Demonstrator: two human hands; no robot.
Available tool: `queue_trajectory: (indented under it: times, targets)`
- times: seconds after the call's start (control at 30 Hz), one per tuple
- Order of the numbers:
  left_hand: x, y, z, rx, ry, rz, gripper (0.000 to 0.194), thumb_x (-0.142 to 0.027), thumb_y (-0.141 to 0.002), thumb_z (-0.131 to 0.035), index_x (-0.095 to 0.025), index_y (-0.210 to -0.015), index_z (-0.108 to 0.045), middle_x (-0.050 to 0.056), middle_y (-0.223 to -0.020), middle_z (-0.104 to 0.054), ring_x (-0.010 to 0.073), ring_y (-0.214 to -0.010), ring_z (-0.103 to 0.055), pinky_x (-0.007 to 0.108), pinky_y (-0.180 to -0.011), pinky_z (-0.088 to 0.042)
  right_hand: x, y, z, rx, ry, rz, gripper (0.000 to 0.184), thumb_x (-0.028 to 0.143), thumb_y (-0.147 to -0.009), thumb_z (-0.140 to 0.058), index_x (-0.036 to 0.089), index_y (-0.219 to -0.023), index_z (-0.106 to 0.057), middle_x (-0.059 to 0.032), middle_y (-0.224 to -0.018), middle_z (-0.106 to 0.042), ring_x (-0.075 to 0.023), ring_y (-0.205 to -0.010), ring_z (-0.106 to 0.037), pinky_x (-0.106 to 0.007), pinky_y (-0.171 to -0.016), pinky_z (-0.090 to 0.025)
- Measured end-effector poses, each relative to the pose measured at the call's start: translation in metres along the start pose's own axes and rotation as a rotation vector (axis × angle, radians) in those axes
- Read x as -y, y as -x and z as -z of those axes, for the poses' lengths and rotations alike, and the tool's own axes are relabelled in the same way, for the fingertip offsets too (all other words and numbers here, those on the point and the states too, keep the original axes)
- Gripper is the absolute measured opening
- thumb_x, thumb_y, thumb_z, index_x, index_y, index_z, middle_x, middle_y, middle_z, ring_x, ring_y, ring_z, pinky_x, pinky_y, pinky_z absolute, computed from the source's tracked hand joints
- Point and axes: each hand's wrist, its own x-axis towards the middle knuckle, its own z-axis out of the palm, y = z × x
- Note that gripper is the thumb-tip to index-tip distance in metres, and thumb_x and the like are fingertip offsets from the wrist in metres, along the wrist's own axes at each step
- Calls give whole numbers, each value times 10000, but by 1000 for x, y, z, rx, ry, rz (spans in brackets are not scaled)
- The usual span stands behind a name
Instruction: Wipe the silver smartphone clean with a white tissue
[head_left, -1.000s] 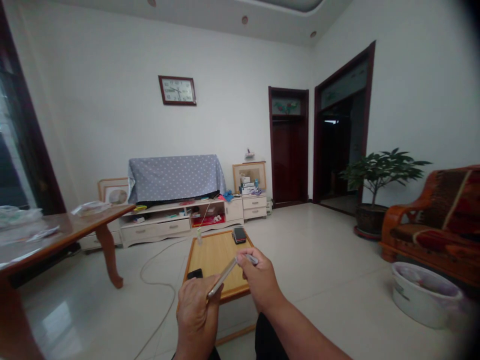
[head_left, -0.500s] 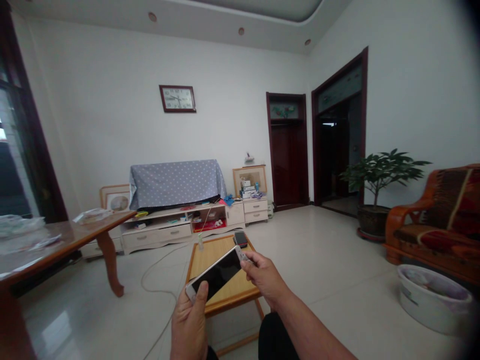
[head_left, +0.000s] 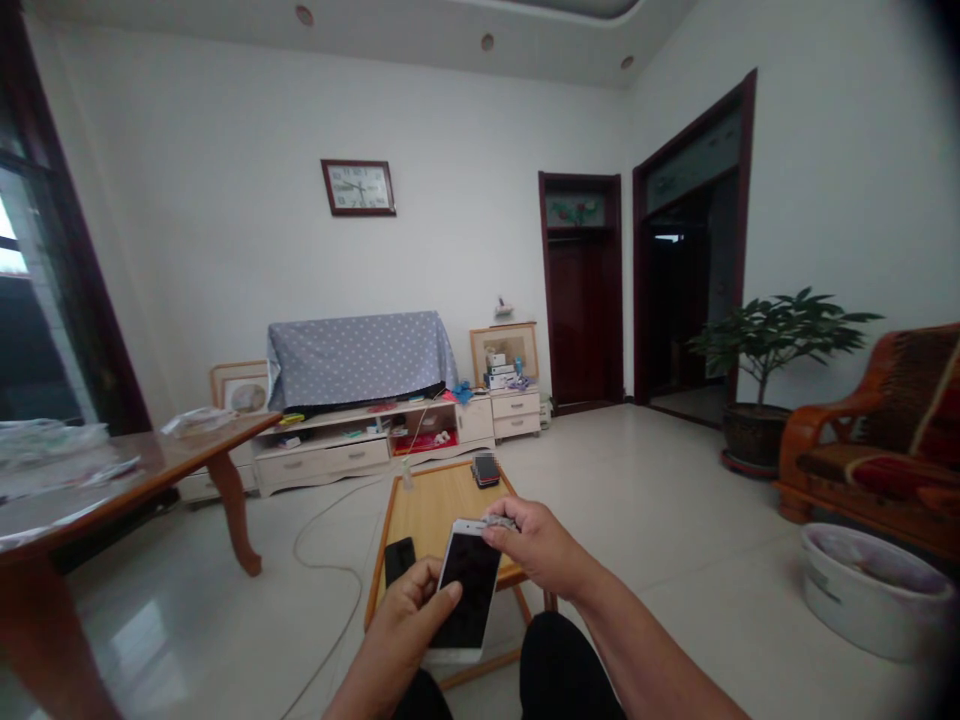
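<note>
- Right hand (head_left: pixel 538 547): fingers narrowly pinch the top edge of a white phone (head_left: pixel 468 590).
- Left hand (head_left: pixel 403 626): curled, thumb against the phone's left edge.
- The phone is held above a low table (head_left: pixel 442 510), just beside a black phone (head_left: pixel 400 560).

The person wears black trousers (head_left: pixel 570 668); the left hand (head_left: pixel 397 625) and right hand (head_left: pixel 540 550) are bare.

Left hand (head_left: pixel 405 625) near right hand (head_left: pixel 536 548)
</note>
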Motion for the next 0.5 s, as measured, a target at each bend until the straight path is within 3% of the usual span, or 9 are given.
queue_trajectory:
  times: [0.1, 0.17, 0.27, 0.4, 0.5]
  targets:
    - [-8, 0, -9, 55, -70, -83, 352, -442, -907, -639, -189, -1147, -687, 50, -1028, -738, 208, -929, -678, 326, -860, -537, 4, 3, -7, 67, 109, 47, 159, 335, -860, -660, 186, -897, -702, 27, -767, -617, -140, -702, -527, -237, -638, -390]
    - [-8, 0, -11, 25, -169, -149, 380, -440, -931, -600, -202, -1214, -685, 60, -1094, -744, 227, -986, -679, 351, -914, -530, 6, 5, -11, 58, 127, 73, 161, 334, -862, -672, 191, -916, -723, 14, -799, -646, -153, -734, -565, -244, -659, -418]
    - [1, 1, -7, -138, -388, -260, 366, -444, -947, -569, -227, -1214, -695, 60, -1095, -746, 239, -1031, -669, 360, -935, -519, 9, 5, -15, -39, 96, 131, 188, 355, -886, -674, 195, -937, -759, -24, -887, -683, -175, -809, -612, -273, -737, -464]
    - [13, 0, -2, -391, -706, -401, 290, -449, -948, -563, -251, -1071, -737, 41, -960, -749, 224, -913, -667, 346, -837, -504, 9, 3, -19, -269, -7, 120, 275, 429, -956, -605, 219, -990, -779, -51, -964, -707, -187, -838, -633, -299, -773, -498]
    - [14, 0, -4, -506, -855, -526, 247, -402, -955, -565, -271, -1081, -733, 30, -961, -758, 213, -901, -671, 358, -854, -471, 6, 5, -28, -351, -13, 146, 273, 437, -946, -633, 223, -1028, -780, -69, -1005, -726, -223, -954, -655, -336, -879, -506]
